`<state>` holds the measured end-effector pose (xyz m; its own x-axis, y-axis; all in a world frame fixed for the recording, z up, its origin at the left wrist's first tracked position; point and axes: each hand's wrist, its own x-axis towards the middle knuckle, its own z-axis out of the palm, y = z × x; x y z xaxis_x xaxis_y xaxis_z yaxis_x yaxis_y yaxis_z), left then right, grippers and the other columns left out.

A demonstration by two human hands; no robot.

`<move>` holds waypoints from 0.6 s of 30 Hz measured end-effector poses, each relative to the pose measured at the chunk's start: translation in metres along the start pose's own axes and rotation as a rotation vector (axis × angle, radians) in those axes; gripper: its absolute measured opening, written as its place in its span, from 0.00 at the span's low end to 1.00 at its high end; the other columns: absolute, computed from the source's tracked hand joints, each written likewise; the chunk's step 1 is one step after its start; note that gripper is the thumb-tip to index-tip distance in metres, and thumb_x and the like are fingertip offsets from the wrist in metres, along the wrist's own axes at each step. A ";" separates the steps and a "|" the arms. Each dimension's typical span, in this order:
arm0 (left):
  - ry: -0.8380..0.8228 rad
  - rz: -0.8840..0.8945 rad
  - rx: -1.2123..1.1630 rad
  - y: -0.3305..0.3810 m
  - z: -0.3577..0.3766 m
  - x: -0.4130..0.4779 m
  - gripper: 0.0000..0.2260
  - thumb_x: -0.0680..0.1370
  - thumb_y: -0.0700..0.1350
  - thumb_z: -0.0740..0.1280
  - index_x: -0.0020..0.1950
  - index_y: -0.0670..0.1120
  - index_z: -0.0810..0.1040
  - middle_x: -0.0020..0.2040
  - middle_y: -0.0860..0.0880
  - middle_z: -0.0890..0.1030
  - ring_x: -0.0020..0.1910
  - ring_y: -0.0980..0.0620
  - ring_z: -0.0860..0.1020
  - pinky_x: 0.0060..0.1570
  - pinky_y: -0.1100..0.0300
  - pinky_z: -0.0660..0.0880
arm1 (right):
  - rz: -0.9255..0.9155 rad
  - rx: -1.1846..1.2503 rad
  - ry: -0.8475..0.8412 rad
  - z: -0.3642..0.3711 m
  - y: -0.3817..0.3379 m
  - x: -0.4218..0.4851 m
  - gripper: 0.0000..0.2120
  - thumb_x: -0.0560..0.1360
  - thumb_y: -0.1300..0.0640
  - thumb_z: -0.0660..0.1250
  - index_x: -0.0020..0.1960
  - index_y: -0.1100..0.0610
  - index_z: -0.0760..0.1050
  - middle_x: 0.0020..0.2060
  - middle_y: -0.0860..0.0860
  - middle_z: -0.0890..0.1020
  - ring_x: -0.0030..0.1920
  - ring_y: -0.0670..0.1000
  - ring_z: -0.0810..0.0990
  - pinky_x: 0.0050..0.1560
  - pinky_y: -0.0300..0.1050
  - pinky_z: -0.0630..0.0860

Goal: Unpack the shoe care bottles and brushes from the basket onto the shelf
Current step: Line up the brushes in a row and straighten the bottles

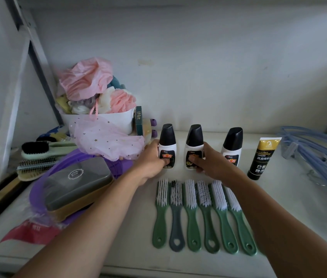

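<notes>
- Six brushes [191, 215] lie nearest me on the shelf [118, 237], side by side. Long axes run 6 to 12 o'clock, handles at 6, bristles at 12. My right forearm crosses over the rightmost one.
- My left hand [150, 163] grips the left bottle [167, 141]. The thumb presses the label front and the fingers curl round the far side.
- My right hand [212, 163] grips the middle bottle [194, 141] the same way, thumb on the label and fingers wrapped behind.
- Both bottles stand upright on the shelf, just past the bristles, caps up, close together but apart.
- The third bottle [232, 145] stands free at 3 o'clock of my right hand, and the black tube [263, 157] stands further along at 3.
- The purple basket [38, 189] is at 9 o'clock of my left hand, with a grey-lidded box [78, 183] lying in it. I can't tell what else is inside.
- Judgement: the next fetch lies toward 9, so the left hand is nearer. Both hands must let go of their bottles first.
- Far: a white tub [116, 119] at 11 o'clock and blue hangers [315, 149] at 2.
</notes>
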<state>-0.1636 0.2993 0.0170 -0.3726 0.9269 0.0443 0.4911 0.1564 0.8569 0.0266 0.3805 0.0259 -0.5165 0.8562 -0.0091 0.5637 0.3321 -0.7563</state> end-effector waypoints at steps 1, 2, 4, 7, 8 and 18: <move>-0.001 -0.002 -0.004 0.000 0.000 0.000 0.24 0.77 0.37 0.71 0.70 0.52 0.70 0.62 0.51 0.81 0.60 0.51 0.78 0.62 0.51 0.74 | 0.000 0.000 -0.006 -0.001 0.000 -0.001 0.16 0.80 0.51 0.65 0.64 0.56 0.68 0.52 0.56 0.81 0.51 0.58 0.82 0.49 0.53 0.77; 0.000 -0.005 -0.007 0.001 0.000 -0.001 0.25 0.77 0.37 0.71 0.71 0.52 0.70 0.62 0.51 0.80 0.60 0.51 0.77 0.61 0.52 0.74 | 0.000 -0.002 -0.011 -0.001 0.000 -0.001 0.16 0.80 0.51 0.65 0.64 0.56 0.68 0.52 0.56 0.81 0.51 0.58 0.81 0.47 0.52 0.76; 0.003 -0.010 -0.015 0.002 -0.001 -0.001 0.25 0.77 0.37 0.71 0.71 0.51 0.69 0.63 0.50 0.80 0.60 0.50 0.77 0.59 0.54 0.72 | -0.002 0.005 -0.016 -0.002 0.000 -0.001 0.16 0.80 0.51 0.65 0.64 0.55 0.68 0.52 0.55 0.81 0.48 0.56 0.80 0.43 0.47 0.73; -0.004 -0.010 -0.023 0.003 -0.001 -0.002 0.25 0.77 0.37 0.71 0.71 0.51 0.69 0.63 0.50 0.80 0.60 0.51 0.77 0.58 0.55 0.72 | -0.003 0.019 -0.018 -0.002 0.003 0.000 0.15 0.80 0.51 0.65 0.63 0.54 0.68 0.49 0.53 0.81 0.43 0.51 0.78 0.37 0.42 0.70; -0.006 -0.012 -0.022 0.004 -0.001 -0.002 0.25 0.77 0.37 0.71 0.71 0.51 0.70 0.63 0.50 0.80 0.60 0.51 0.77 0.59 0.54 0.72 | 0.000 0.017 -0.016 -0.002 0.003 0.000 0.15 0.80 0.51 0.65 0.63 0.54 0.68 0.49 0.52 0.81 0.42 0.51 0.78 0.37 0.42 0.69; -0.007 0.005 -0.038 0.004 -0.003 -0.008 0.28 0.75 0.38 0.73 0.72 0.51 0.69 0.63 0.51 0.79 0.61 0.51 0.77 0.63 0.51 0.74 | 0.008 0.155 0.028 -0.013 -0.002 -0.008 0.18 0.79 0.55 0.69 0.65 0.50 0.67 0.49 0.51 0.83 0.37 0.49 0.83 0.33 0.42 0.73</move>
<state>-0.1606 0.2921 0.0218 -0.3649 0.9299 0.0449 0.4625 0.1392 0.8756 0.0374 0.3782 0.0359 -0.4928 0.8701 0.0009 0.4608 0.2619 -0.8480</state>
